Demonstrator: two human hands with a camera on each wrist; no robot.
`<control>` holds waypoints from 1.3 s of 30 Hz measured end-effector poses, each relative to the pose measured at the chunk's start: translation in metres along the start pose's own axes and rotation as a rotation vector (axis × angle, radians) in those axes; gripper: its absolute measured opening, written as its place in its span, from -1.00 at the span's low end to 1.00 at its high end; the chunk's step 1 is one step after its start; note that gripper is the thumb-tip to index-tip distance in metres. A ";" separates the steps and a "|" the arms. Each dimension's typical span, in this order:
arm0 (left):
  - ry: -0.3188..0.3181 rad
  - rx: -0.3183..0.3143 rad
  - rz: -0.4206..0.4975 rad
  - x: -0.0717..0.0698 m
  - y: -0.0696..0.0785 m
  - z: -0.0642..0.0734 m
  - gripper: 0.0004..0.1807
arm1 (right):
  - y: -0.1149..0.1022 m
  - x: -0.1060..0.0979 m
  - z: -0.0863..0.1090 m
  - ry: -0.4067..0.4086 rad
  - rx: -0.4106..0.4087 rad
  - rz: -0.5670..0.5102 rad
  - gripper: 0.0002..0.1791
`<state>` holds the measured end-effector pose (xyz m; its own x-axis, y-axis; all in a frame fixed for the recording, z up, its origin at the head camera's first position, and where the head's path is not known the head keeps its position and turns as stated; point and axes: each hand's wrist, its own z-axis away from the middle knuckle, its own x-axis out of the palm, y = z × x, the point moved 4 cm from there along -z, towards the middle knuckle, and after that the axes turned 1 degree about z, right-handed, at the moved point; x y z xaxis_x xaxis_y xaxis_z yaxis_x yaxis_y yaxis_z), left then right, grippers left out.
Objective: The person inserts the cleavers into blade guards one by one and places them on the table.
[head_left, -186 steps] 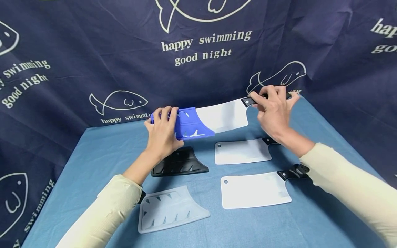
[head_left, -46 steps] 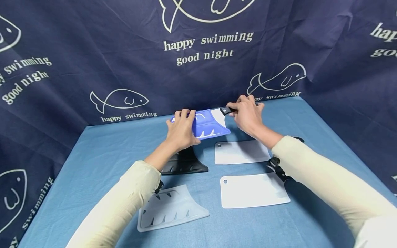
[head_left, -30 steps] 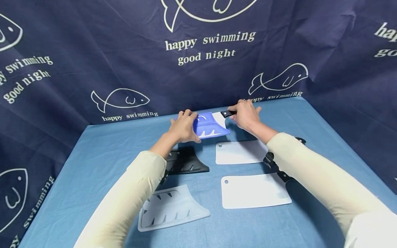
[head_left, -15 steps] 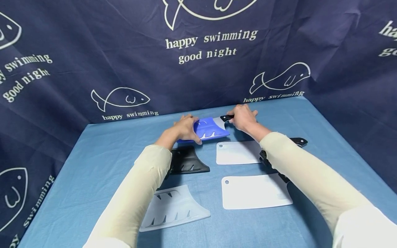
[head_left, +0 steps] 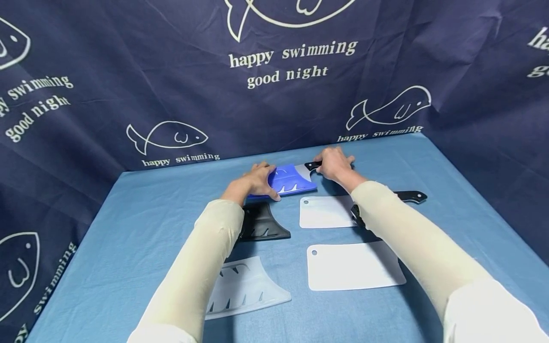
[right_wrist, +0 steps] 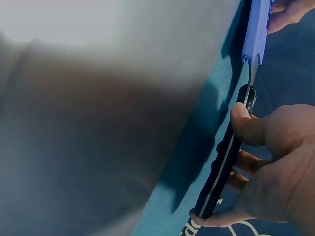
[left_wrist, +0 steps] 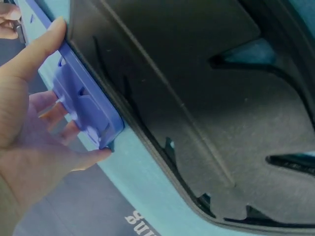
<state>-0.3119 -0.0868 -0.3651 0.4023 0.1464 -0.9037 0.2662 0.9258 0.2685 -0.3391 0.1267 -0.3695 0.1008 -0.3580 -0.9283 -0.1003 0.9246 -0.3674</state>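
Observation:
At the back of the table, my left hand (head_left: 259,180) grips the closed end of a blue blade cover (head_left: 288,178), thumb and fingers at its opposite edges. A cleaver (head_left: 304,172) sits deep in that cover; only a narrow strip of blade and its black handle show. My right hand (head_left: 335,163) holds this handle (right_wrist: 220,169) between thumb and fingers. The right wrist view shows a shadow beneath the handle, so it stands off the cloth. Whether the cover touches the table, I cannot tell. The left wrist view has the cover (left_wrist: 86,105) just past a black one (left_wrist: 197,98).
A black blade cover (head_left: 264,225) and a whitish translucent one (head_left: 246,287) lie at left, partly under my left sleeve. On the right lie two bare cleavers, the farther one (head_left: 327,212) and the nearer one (head_left: 356,267), handles partly behind my right sleeve. A dark printed curtain (head_left: 283,109) hangs behind.
Earlier, much of the blade stood outside the blue cover; now it is mostly inside. Over the last second both hands have lowered the covered cleaver toward the table, still holding it.

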 end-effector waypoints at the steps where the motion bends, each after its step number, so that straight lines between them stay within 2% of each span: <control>1: -0.006 -0.002 0.002 0.001 -0.001 0.000 0.13 | 0.000 0.002 -0.001 -0.005 0.008 -0.001 -0.65; 10: -0.031 -0.018 -0.003 0.006 -0.004 -0.002 0.11 | 0.001 0.011 -0.004 0.003 0.032 -0.002 -0.64; 18: -0.042 -0.029 -0.015 0.007 -0.007 -0.002 0.12 | 0.003 0.015 -0.001 0.006 0.015 0.011 -0.60; 27: -0.047 -0.033 -0.021 0.008 -0.008 0.000 0.13 | 0.002 0.017 0.004 -0.016 -0.022 0.038 -0.57; 39: -0.056 -0.045 -0.029 0.008 -0.006 0.002 0.13 | 0.005 0.017 0.004 -0.053 -0.017 0.040 -0.53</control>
<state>-0.3083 -0.0921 -0.3732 0.4437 0.1003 -0.8905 0.2397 0.9443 0.2257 -0.3341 0.1253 -0.3868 0.1489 -0.3124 -0.9382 -0.1224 0.9356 -0.3310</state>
